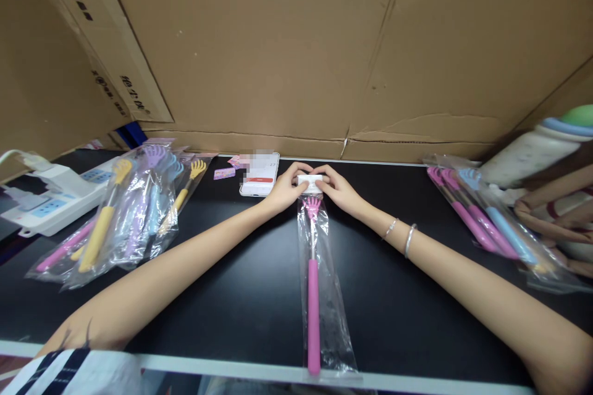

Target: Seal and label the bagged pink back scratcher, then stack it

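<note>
1. Nearest the camera lies the handle end of a pink back scratcher (314, 296) in its clear plastic bag (330, 296), running lengthwise down the middle of the black table (231, 296).
2. At far left, a white power strip (50, 200) sits beside a pile of bagged scratchers (125, 216).
3. The left hand (285, 188) and right hand (338, 191) both pinch the white header card (309, 182) at the bag's far end, fingers closed on it.
4. The bag looks light, thin and slippery; the stiff header seems the surest hold.
5. At right lie more bagged scratchers (482, 219).
</note>
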`<control>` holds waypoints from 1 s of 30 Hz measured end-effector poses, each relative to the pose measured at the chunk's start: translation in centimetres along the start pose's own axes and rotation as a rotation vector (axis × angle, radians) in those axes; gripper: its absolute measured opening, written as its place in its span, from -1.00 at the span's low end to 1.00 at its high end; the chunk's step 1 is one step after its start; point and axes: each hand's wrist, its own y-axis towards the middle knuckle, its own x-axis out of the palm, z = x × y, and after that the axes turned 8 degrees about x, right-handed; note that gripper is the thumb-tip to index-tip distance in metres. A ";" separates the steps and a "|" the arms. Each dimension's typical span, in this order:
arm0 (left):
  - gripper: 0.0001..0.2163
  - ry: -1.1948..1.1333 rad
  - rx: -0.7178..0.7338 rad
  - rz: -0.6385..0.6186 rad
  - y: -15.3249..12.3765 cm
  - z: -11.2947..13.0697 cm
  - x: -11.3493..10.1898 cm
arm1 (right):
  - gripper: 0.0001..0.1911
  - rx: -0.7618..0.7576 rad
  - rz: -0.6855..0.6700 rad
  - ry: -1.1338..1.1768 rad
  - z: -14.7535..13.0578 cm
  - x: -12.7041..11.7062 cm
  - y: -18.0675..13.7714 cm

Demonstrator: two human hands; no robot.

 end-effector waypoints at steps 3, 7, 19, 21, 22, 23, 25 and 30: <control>-0.79 0.005 0.010 -0.010 0.0 -0.1 0.0 | -0.81 -0.013 0.002 -0.017 0.3 -0.1 0.1; -0.79 -0.006 0.014 -0.011 0.0 -0.2 -0.1 | -0.82 -0.030 0.017 -0.035 0.5 -0.1 0.1; -0.90 -0.016 -0.033 0.021 -0.1 0.5 0.0 | -0.83 0.001 0.092 0.070 -0.5 0.2 -0.2; -0.92 -0.005 -0.039 0.024 -0.1 0.6 0.0 | -0.83 0.001 0.090 0.065 -0.5 0.1 -0.2; -0.93 0.002 -0.039 0.026 0.0 0.6 0.0 | -0.83 0.001 0.087 0.063 -0.4 0.1 -0.1; -0.94 0.008 -0.036 0.029 0.0 0.6 0.0 | -0.83 0.001 0.082 0.062 -0.3 0.1 -0.1; -0.95 0.014 -0.027 0.035 0.0 0.6 0.0 | -0.81 0.002 0.074 0.059 -0.2 0.1 -0.1; -0.96 -0.005 -0.005 0.035 0.1 0.4 0.1 | -0.79 -0.004 0.079 0.017 0.1 0.0 0.1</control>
